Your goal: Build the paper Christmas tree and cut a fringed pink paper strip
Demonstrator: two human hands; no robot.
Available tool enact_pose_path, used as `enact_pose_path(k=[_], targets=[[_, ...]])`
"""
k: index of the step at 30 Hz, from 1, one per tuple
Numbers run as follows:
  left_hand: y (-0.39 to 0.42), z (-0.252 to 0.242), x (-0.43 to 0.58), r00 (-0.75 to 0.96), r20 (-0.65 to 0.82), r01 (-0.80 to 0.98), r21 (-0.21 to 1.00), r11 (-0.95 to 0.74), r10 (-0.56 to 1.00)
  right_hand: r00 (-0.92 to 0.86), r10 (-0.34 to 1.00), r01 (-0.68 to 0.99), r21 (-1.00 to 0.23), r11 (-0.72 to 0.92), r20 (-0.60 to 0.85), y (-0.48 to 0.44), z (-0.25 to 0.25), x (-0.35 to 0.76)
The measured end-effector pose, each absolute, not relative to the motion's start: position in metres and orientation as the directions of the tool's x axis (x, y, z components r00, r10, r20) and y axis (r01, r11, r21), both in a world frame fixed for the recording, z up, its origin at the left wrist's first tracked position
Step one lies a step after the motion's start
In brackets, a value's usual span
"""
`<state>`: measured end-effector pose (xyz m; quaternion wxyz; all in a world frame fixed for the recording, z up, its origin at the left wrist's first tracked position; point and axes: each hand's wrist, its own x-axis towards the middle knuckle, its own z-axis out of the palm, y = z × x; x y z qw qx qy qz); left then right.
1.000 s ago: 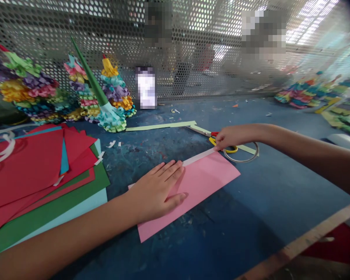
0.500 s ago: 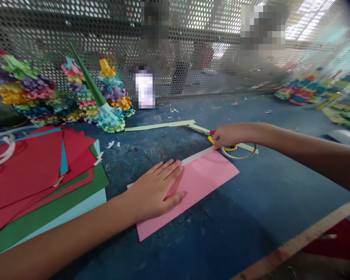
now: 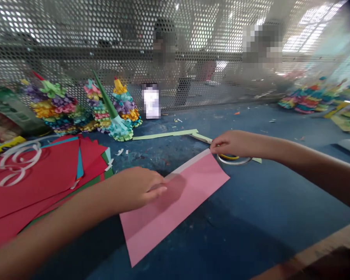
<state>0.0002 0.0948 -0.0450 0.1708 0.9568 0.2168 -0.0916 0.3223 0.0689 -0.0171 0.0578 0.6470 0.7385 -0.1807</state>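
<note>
My right hand [image 3: 228, 144] pinches the upper right corner of the pink sheet [image 3: 177, 208], fingertips together; the sheet lies aslant in the middle of the frame, a white strip [image 3: 189, 163] along its upper edge; my left hand [image 3: 135, 188] is over its left part, thumb near the fingers, though I cannot tell whether it grips anything; scissors [image 3: 230, 157] and a ring [image 3: 239, 163] lie just beside my right hand; red sheets [image 3: 46, 171] fill the left, frilled cones [image 3: 121, 129] above them.
</note>
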Motion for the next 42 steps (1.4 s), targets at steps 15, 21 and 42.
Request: enact_pose_path(k=[15, 21, 42], targets=[[0.105, -0.027, -0.004, 0.712, -0.016, 0.500, 0.714, -0.491, 0.702, -0.511, 0.855, 0.724, -0.579, 0.374, -0.087, 0.071, 0.029, 0.205], [0.114, -0.013, -0.009, 0.701, -0.009, 0.514, 0.699, -0.497, 0.713, -0.455, 0.890, 0.771, -0.480, 0.419, 0.046, 0.069, 0.029, 0.204], [0.088, 0.002, -0.003, 0.651, 0.275, 0.586, 0.410, -0.699, 0.707, -0.537, 0.833, 0.278, -0.905, 0.322, 0.131, 0.096, 0.003, 0.206]])
